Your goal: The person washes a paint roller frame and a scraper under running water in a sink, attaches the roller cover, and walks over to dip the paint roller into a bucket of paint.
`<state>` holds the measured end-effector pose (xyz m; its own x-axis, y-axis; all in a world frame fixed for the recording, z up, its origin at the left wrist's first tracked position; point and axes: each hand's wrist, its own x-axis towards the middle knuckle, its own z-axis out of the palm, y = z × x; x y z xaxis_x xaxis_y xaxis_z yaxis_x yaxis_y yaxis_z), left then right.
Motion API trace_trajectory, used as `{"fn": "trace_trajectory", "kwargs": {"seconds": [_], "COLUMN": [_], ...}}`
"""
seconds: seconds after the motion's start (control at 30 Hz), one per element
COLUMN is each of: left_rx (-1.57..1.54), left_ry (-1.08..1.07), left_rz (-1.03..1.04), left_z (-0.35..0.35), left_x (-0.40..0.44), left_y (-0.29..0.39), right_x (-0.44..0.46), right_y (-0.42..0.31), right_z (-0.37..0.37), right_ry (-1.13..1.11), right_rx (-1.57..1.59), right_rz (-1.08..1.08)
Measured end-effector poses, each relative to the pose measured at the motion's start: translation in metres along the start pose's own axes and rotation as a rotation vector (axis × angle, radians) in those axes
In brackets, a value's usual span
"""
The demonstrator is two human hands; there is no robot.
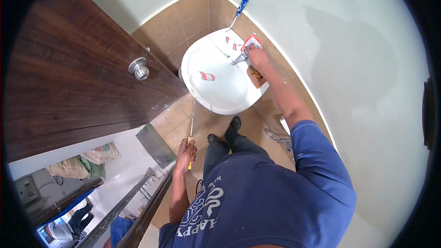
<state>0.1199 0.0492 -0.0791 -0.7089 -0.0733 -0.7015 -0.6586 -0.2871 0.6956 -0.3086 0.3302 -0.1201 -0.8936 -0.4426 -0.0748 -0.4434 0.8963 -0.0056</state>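
Observation:
My left hand [185, 154] is closed around the yellow handle [189, 161] of a small paint roller. Its long wire frame reaches up to the basin, and the pale, red-marked roller sleeve [207, 76] is over the bowl. At the back of the white washbasin [216, 108], my right hand [257, 56] has its fingers closed at the lower edge of a red-and-white packet [251, 41]. The metal tap [240, 58] is right beside those fingers, partly covered by them. A blue-handled tool [242, 6] with a thin metal shaft leans at the basin's back rim.
Small red-and-white scraps [234, 46] and a brownish piece [256, 78] lie on the basin rim. A dark wooden door [87, 64] with a round knob [139, 69] stands at left. Sacks [82, 164] and another person [69, 227] are beyond the doorway.

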Motion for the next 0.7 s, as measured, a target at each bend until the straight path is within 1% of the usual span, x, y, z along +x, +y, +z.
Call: {"fn": "trace_trajectory", "kwargs": {"seconds": [0.07,0.17,0.27,0.37,0.47,0.57,0.67,0.7], "left_rx": [0.009,0.012,0.038,0.075,0.088,0.070,-0.001,-0.025], "left_ry": [0.006,-0.003,-0.002,0.001,0.002,-0.022,-0.062,-0.071], "left_rz": [0.012,0.021,0.027,0.040,0.044,0.058,0.094,0.110], "left_z": [-0.004,-0.008,-0.007,0.001,0.008,0.013,0.018,0.022], "left_x": [-0.007,-0.016,-0.021,-0.023,-0.021,-0.022,-0.016,-0.014], "left_y": [-0.003,-0.007,-0.008,-0.005,-0.005,-0.001,-0.004,-0.006], "right_x": [0.012,0.008,0.014,0.010,0.008,-0.008,-0.069,-0.088], "right_y": [0.006,0.002,0.003,-0.009,-0.012,0.009,0.023,0.026], "right_z": [0.017,0.001,0.010,0.002,-0.004,0.000,-0.019,-0.015], "right_ry": [-0.021,-0.014,-0.021,-0.020,-0.011,0.210,0.312,0.326], "right_rx": [-0.026,-0.106,-0.130,-0.104,0.146,0.394,0.432,0.477], "right_rz": [0.018,-0.019,0.012,0.095,0.267,0.333,0.250,0.257]}}
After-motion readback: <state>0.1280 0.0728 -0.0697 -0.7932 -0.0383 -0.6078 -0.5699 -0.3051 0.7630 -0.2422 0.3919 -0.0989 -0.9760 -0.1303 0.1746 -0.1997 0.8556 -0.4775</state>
